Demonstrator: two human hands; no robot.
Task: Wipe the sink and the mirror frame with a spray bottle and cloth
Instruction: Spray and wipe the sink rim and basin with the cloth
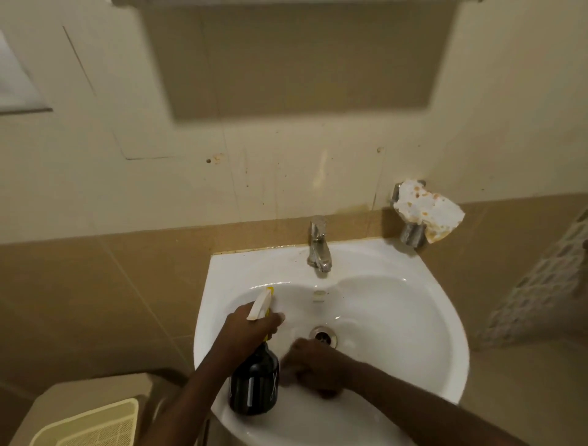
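Observation:
A white ceramic sink [397, 305] fills the lower middle of the view, with a metal drain [324, 335] at its centre. My left hand [254, 324] grips the neck of a black spray bottle [254, 382] with a white and yellow trigger head, held over the sink's left side. My right hand [313, 363] is blurred, closed and pressed against the basin just in front of the drain; a pale cloth [288, 372] shows faintly under it. The mirror frame's [286, 2] bottom edge runs along the top of the view.
A chrome tap [318, 245] stands at the sink's back edge. Crumpled stained white paper [428, 208] rests on a metal wall fitting at the right. A beige toilet tank with a cream plastic grid [92, 426] lies at the lower left. A patterned white surface [547, 280] stands at the right.

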